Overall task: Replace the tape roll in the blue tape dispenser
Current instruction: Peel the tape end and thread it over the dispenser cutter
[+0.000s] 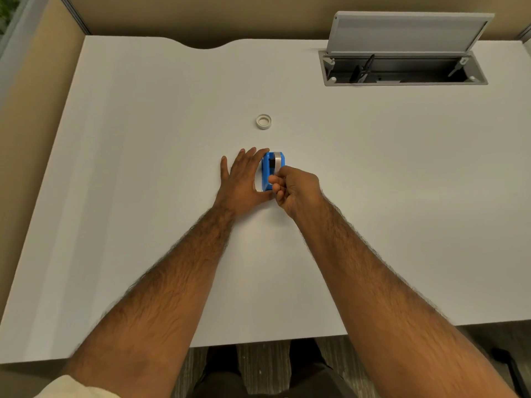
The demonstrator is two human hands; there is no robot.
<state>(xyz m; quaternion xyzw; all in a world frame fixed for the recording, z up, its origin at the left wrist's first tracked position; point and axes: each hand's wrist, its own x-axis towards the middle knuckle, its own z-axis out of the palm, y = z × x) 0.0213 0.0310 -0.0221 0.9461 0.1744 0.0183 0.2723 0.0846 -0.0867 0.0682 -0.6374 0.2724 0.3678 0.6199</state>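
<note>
White desk (143,168) holds the blue tape dispenser (273,168). Left hand (244,182) lies flat beside it; right hand (293,189) pinches its near end. Pulling hard could tip it.

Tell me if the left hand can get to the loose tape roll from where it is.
Probably yes. The roll lies alone on the desk, beyond the dispenser. The left hand rests flat beside the dispenser, holding nothing, with bare desk between its fingertips and the roll.

White desk (143,196) with open grey cable hatch (402,53) far right, tan partition walls (201,12) behind, grey carpet (253,366) near.
</note>
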